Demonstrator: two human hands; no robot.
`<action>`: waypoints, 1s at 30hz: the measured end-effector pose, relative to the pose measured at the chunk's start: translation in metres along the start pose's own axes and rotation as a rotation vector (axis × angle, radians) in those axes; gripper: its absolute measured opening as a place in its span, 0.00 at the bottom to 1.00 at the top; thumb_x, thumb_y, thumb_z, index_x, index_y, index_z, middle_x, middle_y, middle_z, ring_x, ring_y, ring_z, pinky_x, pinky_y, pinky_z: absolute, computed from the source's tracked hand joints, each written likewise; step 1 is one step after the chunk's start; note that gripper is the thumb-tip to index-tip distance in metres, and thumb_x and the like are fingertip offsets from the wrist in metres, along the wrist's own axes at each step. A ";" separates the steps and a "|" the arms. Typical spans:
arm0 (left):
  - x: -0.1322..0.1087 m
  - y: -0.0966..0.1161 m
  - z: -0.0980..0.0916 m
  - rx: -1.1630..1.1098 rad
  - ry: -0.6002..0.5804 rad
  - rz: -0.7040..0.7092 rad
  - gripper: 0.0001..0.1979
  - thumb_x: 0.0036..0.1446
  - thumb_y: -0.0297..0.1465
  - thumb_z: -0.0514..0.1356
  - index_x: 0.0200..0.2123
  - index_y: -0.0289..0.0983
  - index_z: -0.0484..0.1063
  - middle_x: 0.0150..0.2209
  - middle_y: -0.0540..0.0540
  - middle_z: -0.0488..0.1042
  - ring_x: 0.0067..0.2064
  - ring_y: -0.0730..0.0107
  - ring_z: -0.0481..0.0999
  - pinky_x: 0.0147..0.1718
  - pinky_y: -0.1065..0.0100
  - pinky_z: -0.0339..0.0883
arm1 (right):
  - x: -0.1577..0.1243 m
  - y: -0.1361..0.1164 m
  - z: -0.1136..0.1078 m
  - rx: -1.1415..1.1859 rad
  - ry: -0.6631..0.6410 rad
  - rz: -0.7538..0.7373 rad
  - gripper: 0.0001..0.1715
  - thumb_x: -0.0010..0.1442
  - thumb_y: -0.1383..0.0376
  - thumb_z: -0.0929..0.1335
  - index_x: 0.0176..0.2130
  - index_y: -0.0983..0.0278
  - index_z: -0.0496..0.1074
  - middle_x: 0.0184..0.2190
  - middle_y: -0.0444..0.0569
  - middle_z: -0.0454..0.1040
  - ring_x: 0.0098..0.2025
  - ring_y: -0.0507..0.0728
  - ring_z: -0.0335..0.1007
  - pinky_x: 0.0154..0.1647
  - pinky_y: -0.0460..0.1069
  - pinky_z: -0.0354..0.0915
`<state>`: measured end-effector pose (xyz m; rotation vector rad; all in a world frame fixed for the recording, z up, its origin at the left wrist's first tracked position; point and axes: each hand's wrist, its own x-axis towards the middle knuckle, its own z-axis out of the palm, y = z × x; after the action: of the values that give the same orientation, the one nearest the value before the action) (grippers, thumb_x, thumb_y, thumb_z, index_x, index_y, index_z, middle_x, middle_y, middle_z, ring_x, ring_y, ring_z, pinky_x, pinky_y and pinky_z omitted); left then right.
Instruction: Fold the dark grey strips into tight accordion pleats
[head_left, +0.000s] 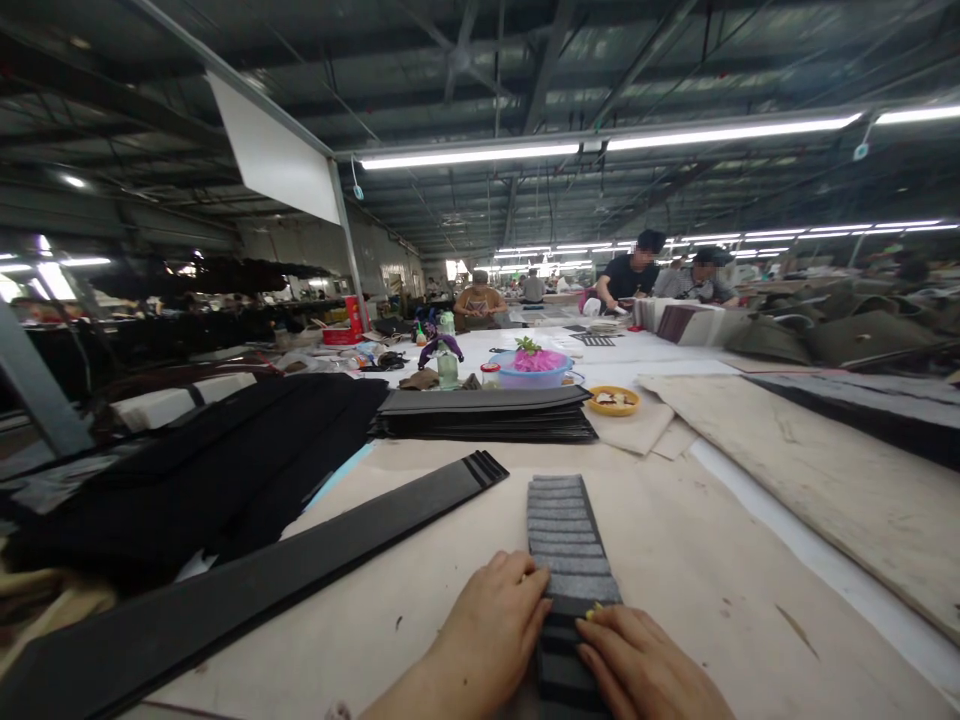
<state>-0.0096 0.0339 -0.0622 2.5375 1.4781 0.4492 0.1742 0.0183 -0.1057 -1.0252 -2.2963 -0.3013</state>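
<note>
On the paper-covered table in front of me lies a row of overlapping strips, grey and felt-like at the far end and black nearer me. My left hand rests against the left edge of this row, its fingers curled together and gripping the edge. At the right edge, my right hand has its fingers pressed together. A small yellow piece shows at those fingertips, mostly covered by them, so its kind is hidden. The black end of the row runs down between both hands.
Layered long black strips slant across the left side. Behind the work stands a stack of black sheets, with a yellow dish and a blue basin beyond. Dark cloth lies left. Several people work farther back.
</note>
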 end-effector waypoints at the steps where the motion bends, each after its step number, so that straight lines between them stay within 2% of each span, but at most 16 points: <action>1: -0.001 0.001 0.000 0.002 -0.003 0.004 0.10 0.59 0.27 0.49 0.42 0.39 0.67 0.41 0.47 0.68 0.43 0.65 0.65 0.44 0.64 0.63 | 0.001 -0.002 -0.002 -0.003 0.004 0.018 0.19 0.62 0.70 0.55 0.39 0.62 0.71 0.33 0.48 0.74 0.36 0.52 0.72 0.38 0.44 0.68; 7: 0.002 -0.006 -0.007 -0.022 0.000 0.024 0.10 0.59 0.28 0.49 0.41 0.38 0.68 0.40 0.47 0.68 0.44 0.66 0.65 0.46 0.65 0.61 | 0.004 -0.018 -0.018 0.034 0.020 0.182 0.21 0.63 0.68 0.54 0.36 0.64 0.73 0.34 0.50 0.75 0.36 0.54 0.72 0.38 0.48 0.69; 12: 0.010 -0.013 -0.006 -0.021 0.007 0.041 0.12 0.59 0.28 0.49 0.45 0.37 0.67 0.41 0.46 0.67 0.45 0.66 0.65 0.48 0.65 0.60 | 0.005 -0.023 -0.023 0.070 0.002 0.237 0.19 0.62 0.68 0.55 0.36 0.63 0.73 0.35 0.50 0.75 0.36 0.54 0.72 0.38 0.48 0.69; 18: 0.014 -0.007 0.003 0.028 -0.015 0.068 0.11 0.60 0.28 0.49 0.42 0.37 0.68 0.40 0.47 0.67 0.43 0.66 0.65 0.46 0.65 0.61 | 0.005 -0.022 -0.022 0.063 0.008 0.231 0.19 0.62 0.68 0.55 0.35 0.64 0.73 0.33 0.50 0.75 0.36 0.54 0.72 0.37 0.49 0.69; 21: 0.015 -0.005 0.002 0.021 -0.014 0.051 0.10 0.59 0.27 0.50 0.40 0.37 0.69 0.39 0.46 0.67 0.43 0.66 0.65 0.45 0.64 0.61 | 0.005 -0.021 -0.020 0.063 0.028 0.226 0.19 0.62 0.68 0.55 0.34 0.63 0.73 0.33 0.49 0.75 0.35 0.54 0.72 0.37 0.48 0.69; 27: 0.021 -0.001 -0.005 -0.149 0.004 -0.024 0.04 0.55 0.26 0.53 0.29 0.36 0.67 0.34 0.49 0.69 0.39 0.68 0.67 0.39 0.69 0.61 | 0.006 -0.018 -0.018 0.045 0.096 0.185 0.22 0.63 0.67 0.54 0.33 0.62 0.74 0.31 0.48 0.76 0.34 0.54 0.73 0.35 0.46 0.69; 30: 0.026 -0.003 0.003 -0.283 -0.005 -0.106 0.04 0.54 0.27 0.53 0.31 0.37 0.67 0.32 0.51 0.70 0.36 0.71 0.68 0.35 0.71 0.62 | 0.006 -0.018 -0.018 0.026 0.096 0.159 0.23 0.63 0.67 0.53 0.33 0.62 0.74 0.31 0.48 0.76 0.33 0.53 0.73 0.35 0.46 0.69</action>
<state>0.0009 0.0580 -0.0612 2.2299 1.4254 0.5894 0.1657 0.0020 -0.0874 -1.1477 -2.1138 -0.2495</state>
